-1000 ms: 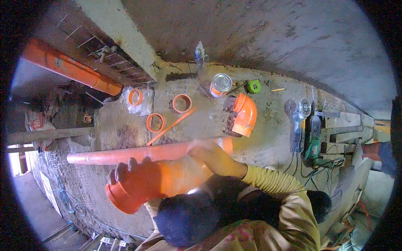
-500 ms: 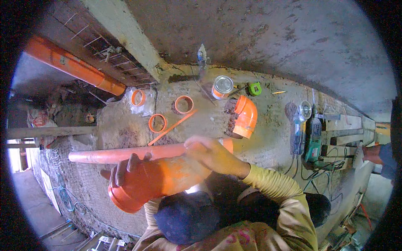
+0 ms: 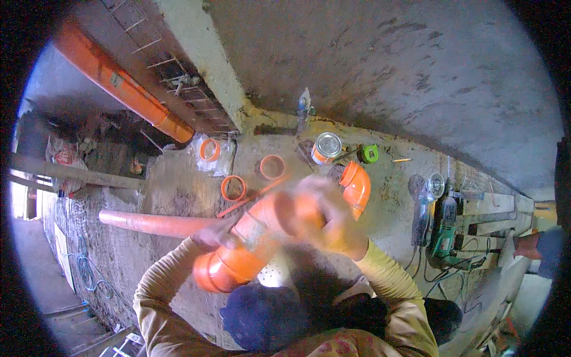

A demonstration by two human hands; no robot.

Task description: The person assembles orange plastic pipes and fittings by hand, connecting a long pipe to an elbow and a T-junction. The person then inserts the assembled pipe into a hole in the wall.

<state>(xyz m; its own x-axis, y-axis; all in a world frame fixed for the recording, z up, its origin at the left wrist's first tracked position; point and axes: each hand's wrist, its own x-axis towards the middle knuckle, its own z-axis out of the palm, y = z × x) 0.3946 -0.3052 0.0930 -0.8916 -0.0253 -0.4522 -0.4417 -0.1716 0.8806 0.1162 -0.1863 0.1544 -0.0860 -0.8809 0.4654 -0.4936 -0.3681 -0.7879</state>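
Note:
My left hand (image 3: 217,234) is closed around the left side of a large, bent orange pipe fitting (image 3: 250,244), held at a slant above my knees. The fitting's upper mouth shows as a dark, blurred opening. Right beside that mouth is my right hand (image 3: 336,229), its fingers curled but smeared by motion. A blurred orange patch lies between this hand and the mouth; whether the hand grips it is unclear. Behind the fitting a long pinkish-orange pipe (image 3: 154,222) lies on the ground, partly hidden. Just beyond my right hand rests an orange elbow (image 3: 357,187).
Orange rings (image 3: 234,188) and a thin orange strip (image 3: 262,191) lie ahead, near a tin (image 3: 327,147) and green tape measure (image 3: 370,153). An angle grinder (image 3: 423,208) and green drill (image 3: 446,223) are at right, beside another person's hand (image 3: 526,246). A wall rises behind.
The fitting has turned, its upper mouth now showing. My left hand has shifted from its lower end to its left side. My right hand has moved slightly right and is still blurred.

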